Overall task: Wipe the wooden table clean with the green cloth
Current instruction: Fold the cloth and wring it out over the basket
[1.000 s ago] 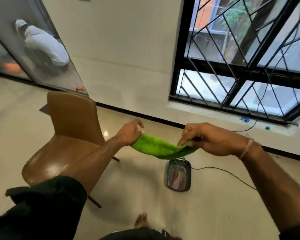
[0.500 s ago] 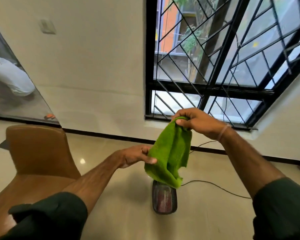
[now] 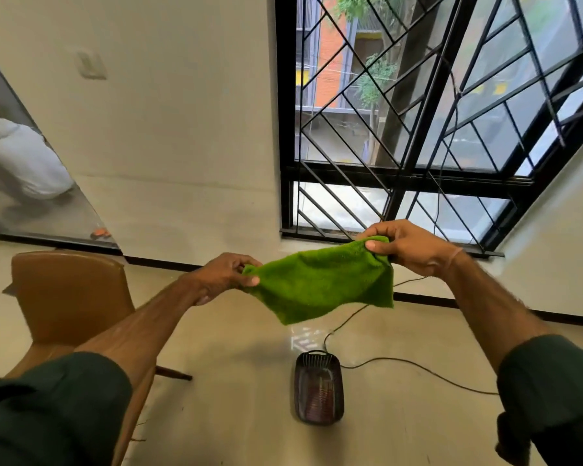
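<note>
Head view. I see both hands raised in front of me, near the barred window (image 3: 451, 129). The left hand (image 3: 228, 275) pinches the left corner of the green cloth (image 3: 320, 284) between the thumb and curled fingers. The right hand (image 3: 406, 248) grips the top right corner, with the thumb on the near face and the fingers curled behind.

The right hand sits higher than the left, so the top edge of the cloth slopes up to the right. The cloth hangs spread in the air between the two hands. Its lower edge is free and touches nothing else.

A brown chair (image 3: 71, 294) stands at the left, partly behind the left forearm. A small black appliance (image 3: 318, 388) lies on the floor (image 3: 233, 415) below the cloth, and a cord (image 3: 418, 366) runs from it to the right. A switch plate (image 3: 91, 63) is on the far wall, upper left.
</note>
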